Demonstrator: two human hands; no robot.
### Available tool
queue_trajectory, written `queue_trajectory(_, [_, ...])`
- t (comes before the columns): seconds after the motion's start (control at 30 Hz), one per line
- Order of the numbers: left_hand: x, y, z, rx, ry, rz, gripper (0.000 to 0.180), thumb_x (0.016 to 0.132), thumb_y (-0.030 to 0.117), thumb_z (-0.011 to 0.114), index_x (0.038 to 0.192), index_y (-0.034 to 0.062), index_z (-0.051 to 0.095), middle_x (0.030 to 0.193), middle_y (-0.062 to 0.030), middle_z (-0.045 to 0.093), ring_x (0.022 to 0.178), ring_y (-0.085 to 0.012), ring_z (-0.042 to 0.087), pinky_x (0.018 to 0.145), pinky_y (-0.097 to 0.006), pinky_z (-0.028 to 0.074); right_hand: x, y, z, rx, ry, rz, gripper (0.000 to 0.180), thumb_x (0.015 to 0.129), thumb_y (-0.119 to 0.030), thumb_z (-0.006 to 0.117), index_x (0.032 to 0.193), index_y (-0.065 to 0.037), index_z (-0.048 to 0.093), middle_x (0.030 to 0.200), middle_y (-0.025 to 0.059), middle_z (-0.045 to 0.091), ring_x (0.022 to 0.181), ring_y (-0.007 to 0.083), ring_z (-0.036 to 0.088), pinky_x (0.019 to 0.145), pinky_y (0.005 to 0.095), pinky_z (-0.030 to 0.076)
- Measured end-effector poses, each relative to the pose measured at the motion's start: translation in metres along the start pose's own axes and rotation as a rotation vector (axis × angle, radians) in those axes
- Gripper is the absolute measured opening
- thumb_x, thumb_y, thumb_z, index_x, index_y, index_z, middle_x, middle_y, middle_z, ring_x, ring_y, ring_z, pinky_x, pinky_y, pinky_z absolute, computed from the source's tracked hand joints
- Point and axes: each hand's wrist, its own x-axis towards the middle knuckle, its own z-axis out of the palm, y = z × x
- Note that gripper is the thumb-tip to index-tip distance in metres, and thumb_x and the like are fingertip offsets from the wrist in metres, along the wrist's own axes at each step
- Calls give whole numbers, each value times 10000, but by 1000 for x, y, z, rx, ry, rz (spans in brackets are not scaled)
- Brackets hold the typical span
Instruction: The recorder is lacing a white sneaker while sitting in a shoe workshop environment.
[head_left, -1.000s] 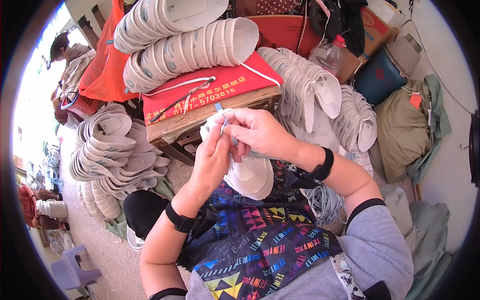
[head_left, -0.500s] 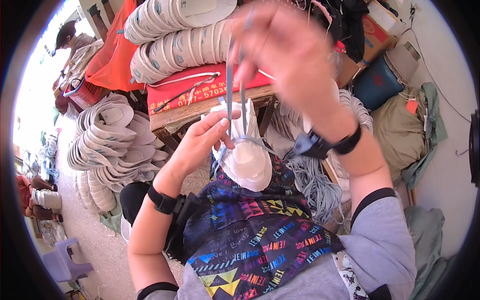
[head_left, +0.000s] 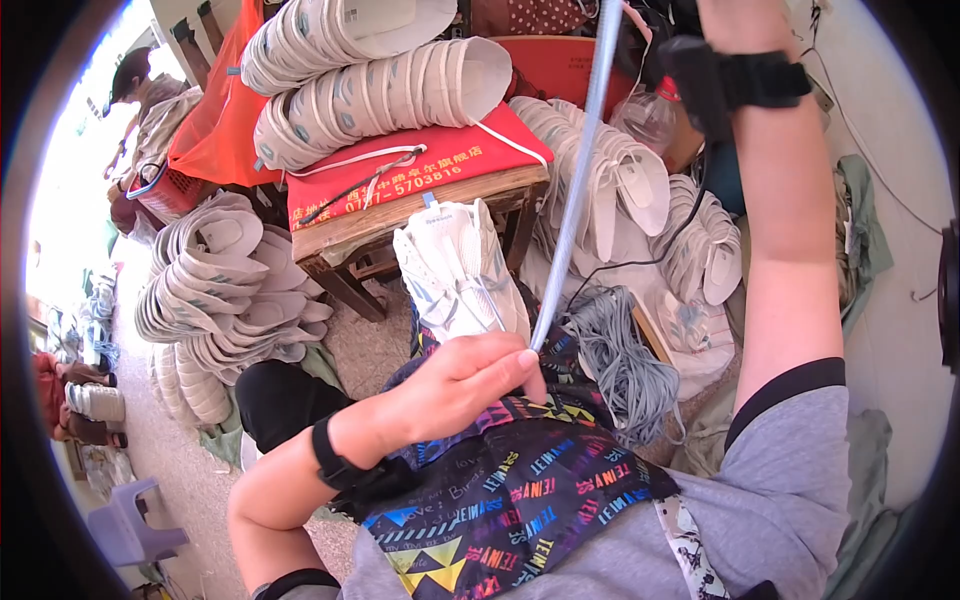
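Note:
A white shoe upper (head_left: 465, 265) with grey-blue details lies over my lap, toe end toward me, just beyond my left hand. My left hand (head_left: 470, 385) is closed by the toe, thumb and finger pinching a pale grey-blue shoelace (head_left: 578, 190). From that pinch the lace runs taut up past the top edge of the view. My right hand (head_left: 742, 25) is raised at the top; only its lower part by the wrist strap shows. Its fingers are out of sight, so whether they hold the lace cannot be seen.
A wooden stool (head_left: 420, 225) with a red cloth bag (head_left: 430, 165) carries nested shoe uppers (head_left: 380, 95). More uppers (head_left: 215, 290) are piled on the left floor, others (head_left: 600, 165) on the right. A heap of grey-blue laces (head_left: 625, 360) lies right of my lap. A black cable (head_left: 650, 260) crosses there.
My right arm has swung up and outward to the top right. My left hand has come down toward me, from beside the shoe upper to its toe. One lace length is now stretched long.

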Motion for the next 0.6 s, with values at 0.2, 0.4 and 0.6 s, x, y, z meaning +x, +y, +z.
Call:
queue_trajectory(0.2, [8,73,-42,-48,178,130,342,1048,216,396,839,24,588,771,-36,506,690,-118,472,662,-269,385,-99,53,-8,-288,-586,595,114,958,-83,535,1011,18,538,832,98,634,629,123,634,545,251,546])
queue_trajectory(0.4, [16,98,-67,-149,545,319,356,1048,244,359,745,77,445,615,43,286,510,-59,284,505,-218,234,-240,21,-13,-749,-1376,313,196,894,-240,563,828,-57,577,786,153,614,707,356,613,620,457,484])
queue_trajectory(0.6, [33,100,-90,-327,522,348,378,1037,258,412,821,-14,559,611,46,298,549,-65,306,525,-222,260,-339,-14,-7,-428,-1239,111,149,839,-164,602,901,-29,597,916,126,629,904,301,618,769,404,484])
